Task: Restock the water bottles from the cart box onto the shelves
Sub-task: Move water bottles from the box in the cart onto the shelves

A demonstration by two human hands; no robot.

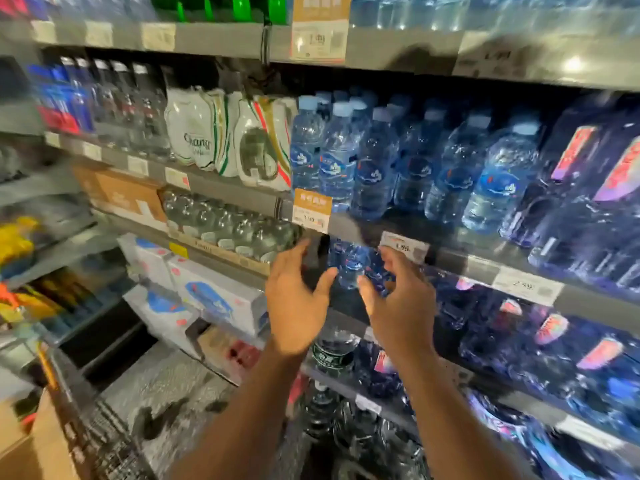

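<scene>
- On the lower shelf (460, 261), just under the price-tag rail, small blue water bottle (349, 268) standing upright, long axis vertical, framed between both hands
- Left hand (294, 306) raised to the bottle's left, fingers straight and spread, gripping nothing; thumb tip close to the bottle's side, contact not clear through the blur
- Right hand (401, 306) to the bottle's right, fingers loosely curved toward it, empty as well — thumb near the bottle's lower part
- Bottle lying ahead of and between the fingertips, deeper into the shelf; both hands about equally near, right perhaps a touch closer
- Judging by this: bottle already on the shelf, hands either just off it or about to nudge it back into line
- Row of matching water bottles (415, 161) filling the shelf above, caps up
- Cart box (38, 441) down at lower left, well apart from both hands — likely the next reach
- Price tag (403, 247) hanging just above the right fingertips
</scene>
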